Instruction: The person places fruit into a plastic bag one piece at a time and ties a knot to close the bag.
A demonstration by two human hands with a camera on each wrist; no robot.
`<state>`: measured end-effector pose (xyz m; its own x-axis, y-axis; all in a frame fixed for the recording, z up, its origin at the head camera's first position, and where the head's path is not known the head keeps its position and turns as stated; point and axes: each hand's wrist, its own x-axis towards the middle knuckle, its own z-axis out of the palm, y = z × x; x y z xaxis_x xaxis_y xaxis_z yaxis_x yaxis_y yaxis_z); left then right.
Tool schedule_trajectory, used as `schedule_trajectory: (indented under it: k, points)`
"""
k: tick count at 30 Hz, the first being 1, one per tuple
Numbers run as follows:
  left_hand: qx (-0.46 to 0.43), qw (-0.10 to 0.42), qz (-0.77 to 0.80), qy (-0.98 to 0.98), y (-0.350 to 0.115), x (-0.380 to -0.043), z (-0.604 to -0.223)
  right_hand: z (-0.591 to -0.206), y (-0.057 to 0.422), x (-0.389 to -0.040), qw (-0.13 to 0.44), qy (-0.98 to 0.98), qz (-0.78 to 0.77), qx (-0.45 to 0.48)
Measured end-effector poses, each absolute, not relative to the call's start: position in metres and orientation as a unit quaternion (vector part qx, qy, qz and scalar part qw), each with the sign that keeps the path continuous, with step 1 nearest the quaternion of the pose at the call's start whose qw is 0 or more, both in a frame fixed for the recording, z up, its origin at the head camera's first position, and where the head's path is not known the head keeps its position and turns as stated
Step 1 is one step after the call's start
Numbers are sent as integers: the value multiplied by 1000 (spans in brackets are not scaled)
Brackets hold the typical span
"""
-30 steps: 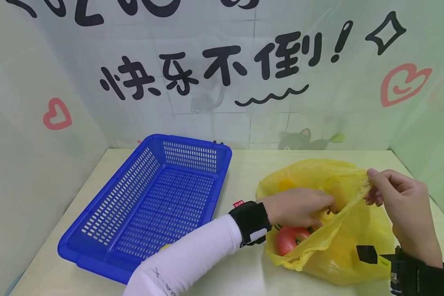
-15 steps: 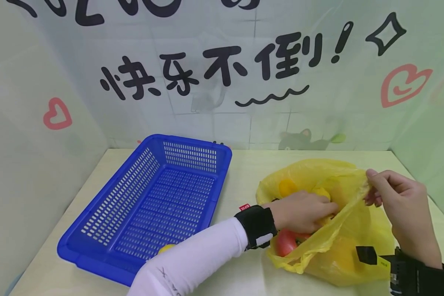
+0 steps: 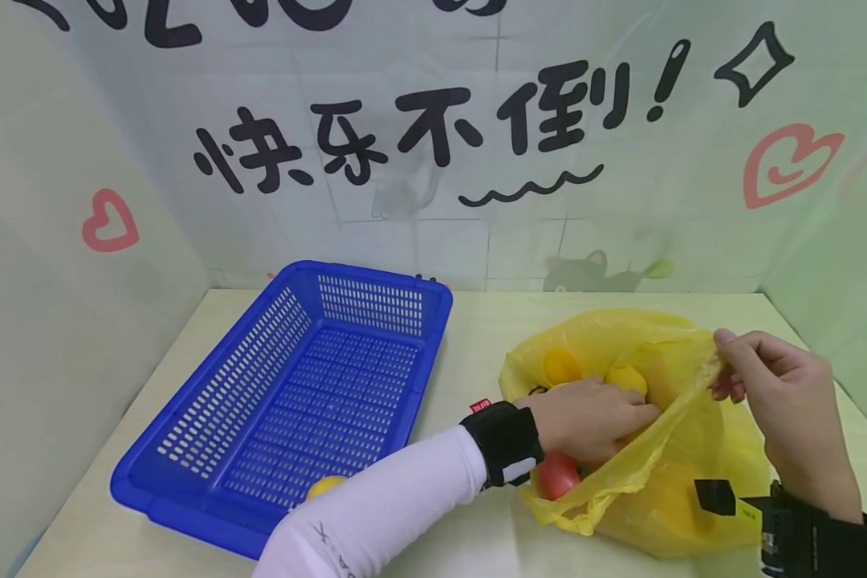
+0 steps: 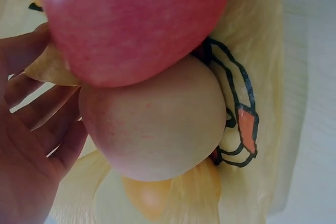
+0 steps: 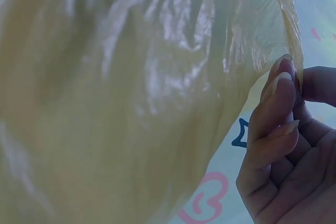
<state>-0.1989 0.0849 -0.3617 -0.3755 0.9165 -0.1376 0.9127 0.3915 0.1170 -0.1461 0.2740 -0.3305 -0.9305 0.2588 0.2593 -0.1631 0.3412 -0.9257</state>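
A yellow plastic bag [image 3: 607, 329] slumps on the table's right side, its mouth facing me. The right hand [image 3: 787, 401] pinches its rim between thumb and fingers, also seen in the right wrist view. Inside the bag's mouth is the left hand [image 3: 588, 417], fingertips hidden in the head view. In the left wrist view its thumb and fingers close round a tan-yellow fruit [image 4: 52, 69], mostly hidden behind a red apple [image 4: 136, 24]. A pale peach [image 4: 152, 124] lies below that apple. An orange round fruit [image 3: 562, 365] and a yellow fruit [image 3: 627, 380] show near the hand.
A blue perforated basket [image 3: 433, 337] stands on the left of the table. One yellow fruit [image 3: 325, 486] lies in its near end, partly covered by the left sleeve [image 3: 390, 498]. Printed curtain walls [image 3: 405, 241] surround the table.
The left hand has shifted slightly right and lower within the bag, uncovering more of the orange and yellow fruits. The right hand keeps its hold on the rim.
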Motion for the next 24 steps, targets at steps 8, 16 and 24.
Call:
schedule_trajectory:
  k: [8,16,24]
  points:
    - [537,142,39,831,82,-197,-350,-331,275,-146,183,-797,575,-32]
    - [528,166,64,831,66,-200,-316,-332,275,-145,176,-792,584,-29]
    - [501,124,119,848,14,-211,-271,-331,275,-145,173,-766,619,-14]
